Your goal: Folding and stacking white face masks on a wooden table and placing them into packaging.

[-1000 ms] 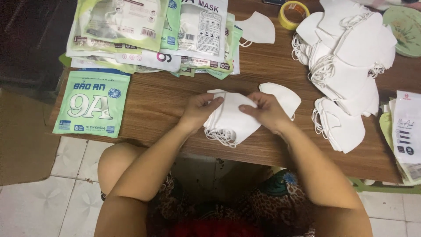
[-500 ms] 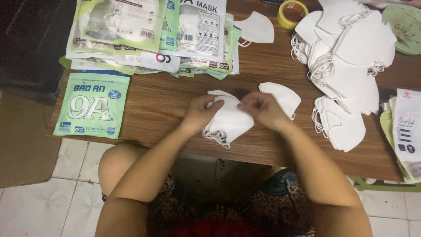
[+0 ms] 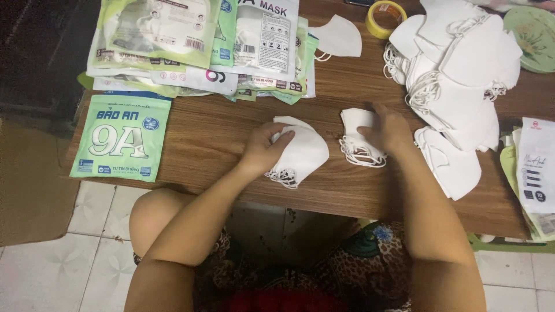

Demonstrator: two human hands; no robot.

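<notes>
While a green printed pouch (image 3: 122,138) lies at the left edge of the wooden table (image 3: 214,133) and a heap of packaged masks (image 3: 202,40) sits far behind it, the left hand (image 3: 265,149) is closed on a stack of folded white masks (image 3: 300,153) near the table's front middle. Just to the right, a smaller stack of white masks (image 3: 359,138) rests on the wood, with the right hand (image 3: 388,128) laid on it, fingers bent over its right side. Farther right lies a large pile of loose white masks (image 3: 457,63), with a yellow tape roll (image 3: 385,17) at the far edge.
</notes>
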